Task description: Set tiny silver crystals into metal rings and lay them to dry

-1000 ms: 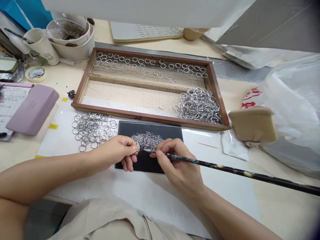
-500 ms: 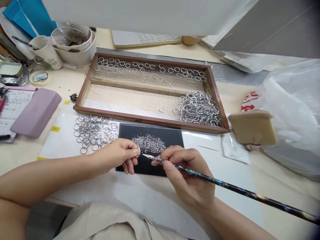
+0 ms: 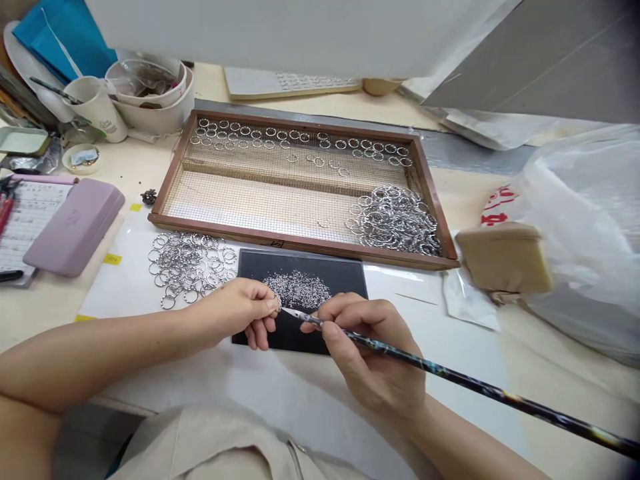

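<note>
Between the thumb and forefinger of my left hand a small silvery ring is pinched, mostly covered by the fingers. My right hand grips a long dark patterned pen-like tool with a pale pointed tip. That tip is at the ring's edge; whether it touches I cannot tell. Beneath both hands lies a black mat bearing a spread of tiny glittering stones. A heap of silvery rings rests left of the mat, on a white sheet.
Behind the mat stands a wood-framed mesh tray, with rings in rows and a dense pile of rings at its right. A mauve case and a paper cup are at left. A tan block and plastic bag stand right.
My right hand has shifted slightly left, bringing the tool's tip from a small gap up to the ring. My left hand keeps its pinch in nearly the same place.
</note>
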The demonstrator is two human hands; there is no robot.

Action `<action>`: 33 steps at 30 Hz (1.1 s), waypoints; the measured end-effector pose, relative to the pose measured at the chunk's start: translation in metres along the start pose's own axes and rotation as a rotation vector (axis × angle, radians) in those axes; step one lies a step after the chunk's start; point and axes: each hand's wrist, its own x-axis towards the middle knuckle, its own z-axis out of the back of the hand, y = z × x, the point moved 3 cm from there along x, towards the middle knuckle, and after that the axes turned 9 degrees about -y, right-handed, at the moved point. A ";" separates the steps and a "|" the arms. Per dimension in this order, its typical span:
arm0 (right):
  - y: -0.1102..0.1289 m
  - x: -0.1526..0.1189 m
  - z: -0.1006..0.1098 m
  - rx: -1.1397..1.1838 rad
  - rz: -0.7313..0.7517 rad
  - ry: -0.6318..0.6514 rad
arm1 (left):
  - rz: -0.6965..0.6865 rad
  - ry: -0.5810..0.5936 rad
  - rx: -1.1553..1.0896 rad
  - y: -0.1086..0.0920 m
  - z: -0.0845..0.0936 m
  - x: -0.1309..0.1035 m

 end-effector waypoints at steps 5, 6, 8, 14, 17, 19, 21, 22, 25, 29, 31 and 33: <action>0.000 0.000 0.000 0.002 -0.010 -0.020 | -0.007 0.000 -0.006 0.000 0.001 -0.001; -0.001 0.000 -0.001 0.004 -0.011 -0.021 | -0.007 0.002 -0.006 0.000 0.001 -0.002; -0.001 0.000 -0.001 0.008 -0.007 -0.022 | -0.003 0.001 -0.008 0.000 0.001 -0.001; -0.002 -0.001 -0.001 -0.004 0.003 -0.014 | 0.002 -0.001 -0.007 0.000 0.001 -0.001; -0.003 -0.001 -0.001 -0.001 0.009 -0.005 | -0.003 0.002 -0.008 0.000 0.001 -0.001; -0.002 -0.001 -0.001 -0.010 0.020 -0.008 | -0.004 0.002 -0.012 0.001 0.000 -0.001; -0.001 0.000 0.000 -0.021 0.029 -0.011 | -0.002 -0.002 -0.014 0.001 0.000 -0.001; -0.001 0.000 0.000 -0.026 0.032 -0.012 | 0.000 -0.004 -0.013 0.001 0.000 -0.001; 0.000 0.000 0.000 -0.028 0.034 -0.005 | 0.004 -0.003 -0.010 0.000 0.000 -0.001; -0.009 -0.003 0.000 -0.030 -0.052 0.004 | 0.005 -0.001 -0.029 -0.002 0.001 0.000; -0.017 -0.006 0.000 -0.069 -0.124 0.022 | 0.005 0.003 -0.049 -0.002 0.002 0.000; -0.023 -0.008 0.001 -0.120 -0.180 0.046 | 0.008 0.014 -0.075 -0.002 0.003 0.000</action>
